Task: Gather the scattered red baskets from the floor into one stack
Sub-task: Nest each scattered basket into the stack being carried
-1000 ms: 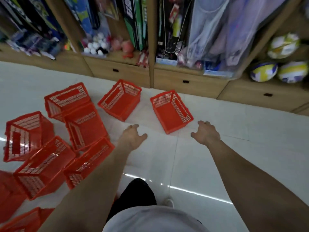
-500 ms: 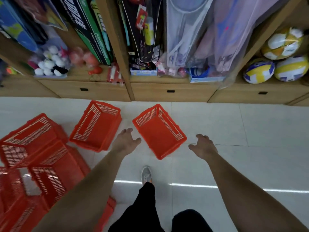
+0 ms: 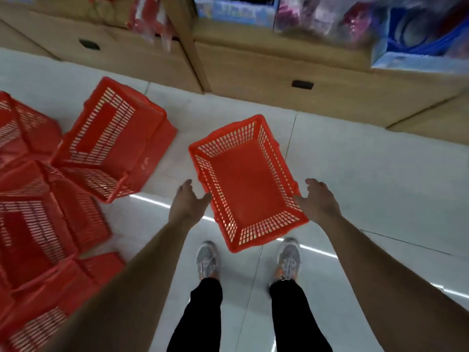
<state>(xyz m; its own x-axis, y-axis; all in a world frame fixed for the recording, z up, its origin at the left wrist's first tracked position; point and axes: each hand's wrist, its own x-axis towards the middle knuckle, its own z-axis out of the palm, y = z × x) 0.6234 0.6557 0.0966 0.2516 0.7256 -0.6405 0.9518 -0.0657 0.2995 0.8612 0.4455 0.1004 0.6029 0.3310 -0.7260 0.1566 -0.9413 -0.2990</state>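
An upright red basket (image 3: pixel 247 185) sits on the white floor just ahead of my feet, its open top facing me. My left hand (image 3: pixel 186 205) is at its left rim, thumb against the plastic and fingers spread. At the right rim, my right hand (image 3: pixel 317 200) mirrors it, fingers loosely extended and not wrapped round the edge. Another red basket (image 3: pixel 114 143) lies tipped to the left. Several more red baskets (image 3: pixel 35 224) are jumbled along the left edge, partly cut off by the frame.
Wooden shelving with low drawers (image 3: pixel 302 85) runs along the back, close behind the basket. My two grey shoes (image 3: pixel 288 260) stand just below the basket. Bare white tile (image 3: pixel 380 186) stretches to the right.
I have stepped forward and bent lower. Both hands have moved from above the floor to either side of the single upright basket, which now fills the centre of the view.
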